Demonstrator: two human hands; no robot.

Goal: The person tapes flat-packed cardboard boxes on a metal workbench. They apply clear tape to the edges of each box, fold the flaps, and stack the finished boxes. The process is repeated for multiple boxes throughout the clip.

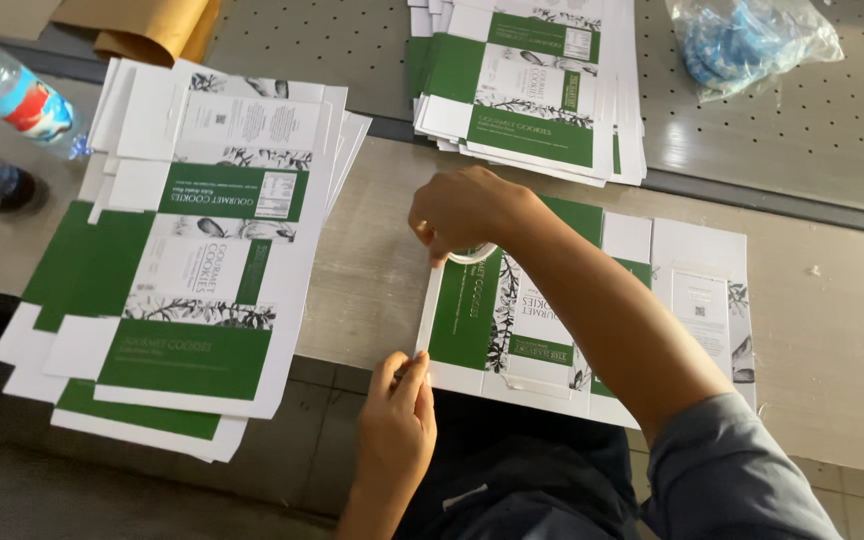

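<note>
Pinching the flat carton (512, 320)'s left edge, left grip (397, 420); right grip (462, 210) grasping a half-hidden tape roll (472, 254).

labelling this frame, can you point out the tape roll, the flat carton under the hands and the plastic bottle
tape roll (472, 254), head view, on the clear rim showing below the right hand
flat carton (467, 320), head view, on its green panel
plastic bottle (14, 97), head view, on its coloured label
</note>
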